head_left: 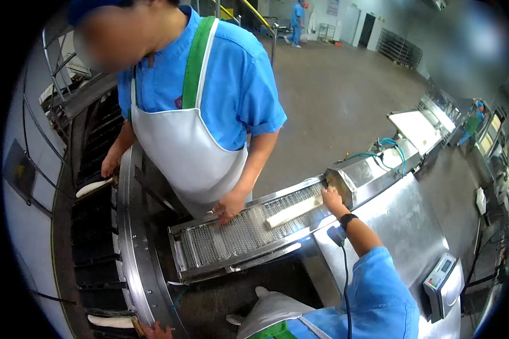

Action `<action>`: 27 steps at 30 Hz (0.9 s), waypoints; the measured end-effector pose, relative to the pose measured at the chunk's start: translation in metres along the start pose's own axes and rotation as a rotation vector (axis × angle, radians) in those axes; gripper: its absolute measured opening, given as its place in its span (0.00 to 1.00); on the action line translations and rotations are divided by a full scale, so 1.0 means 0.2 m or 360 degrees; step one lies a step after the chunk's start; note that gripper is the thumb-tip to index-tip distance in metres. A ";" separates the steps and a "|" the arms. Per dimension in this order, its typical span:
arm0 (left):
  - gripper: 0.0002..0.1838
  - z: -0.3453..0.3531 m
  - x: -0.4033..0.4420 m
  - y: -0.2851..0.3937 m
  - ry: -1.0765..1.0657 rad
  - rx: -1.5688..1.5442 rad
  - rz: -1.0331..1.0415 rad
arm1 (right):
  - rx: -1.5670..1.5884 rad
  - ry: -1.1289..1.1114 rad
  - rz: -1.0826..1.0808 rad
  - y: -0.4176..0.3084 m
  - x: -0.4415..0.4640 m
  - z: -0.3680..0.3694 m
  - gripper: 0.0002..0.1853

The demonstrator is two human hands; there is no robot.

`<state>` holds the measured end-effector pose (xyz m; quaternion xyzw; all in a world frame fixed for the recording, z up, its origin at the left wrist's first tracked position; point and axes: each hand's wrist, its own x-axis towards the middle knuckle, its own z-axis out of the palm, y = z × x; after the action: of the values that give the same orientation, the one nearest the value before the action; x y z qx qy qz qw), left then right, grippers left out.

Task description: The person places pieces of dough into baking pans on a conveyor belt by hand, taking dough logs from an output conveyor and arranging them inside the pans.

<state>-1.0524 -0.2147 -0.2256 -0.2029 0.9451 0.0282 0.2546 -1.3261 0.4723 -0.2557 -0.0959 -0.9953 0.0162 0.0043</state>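
Observation:
A long pale dough strip [294, 212] lies on the metal mesh conveyor [223, 240]. At its right end is my right hand [332, 200], fingers curled down around the end, a dark watch on the wrist. My left hand [157, 331] shows only partly at the bottom edge, beside the curved metal rail [138, 271]. Close to it, a pale dough piece [112, 321] rests on the dark slatted line, with a small brown piece at its end. Whether my left fingers hold anything is unclear.
A co-worker [192, 101] in blue with a white apron stands across the conveyor, one hand over the mesh, the other near a second dough piece [93, 187]. A digital scale [444, 282] sits on the steel table [401, 226]. A black cable hangs by my right arm.

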 end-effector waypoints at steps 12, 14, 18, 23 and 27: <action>0.23 -0.02 -0.09 0.10 0.0677 -0.0355 -0.0213 | -0.0657 -0.0073 -0.0414 0.13 0.08 0.11 0.21; 0.23 -0.02 -0.08 0.08 0.0744 -0.0363 -0.0191 | -0.0633 -0.0272 -0.0488 0.06 0.06 0.02 0.23; 0.22 -0.03 -0.11 0.12 0.0811 -0.0345 -0.0184 | -0.0324 -0.0713 -0.0715 0.02 0.18 -0.03 0.28; 0.23 -0.09 -0.12 0.17 0.0654 -0.0433 -0.0273 | 0.1217 -0.1157 -0.0399 -0.18 0.01 -0.31 0.23; 0.21 -0.12 -0.13 0.19 0.0604 -0.0488 -0.0315 | 0.1243 -0.1369 -0.0431 -0.59 -0.18 -0.71 0.18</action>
<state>-1.0576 -0.1734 -0.1939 -0.3321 0.9362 0.1075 0.0405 -1.3119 0.3533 -0.1107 0.0558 -0.8313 0.4178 -0.3623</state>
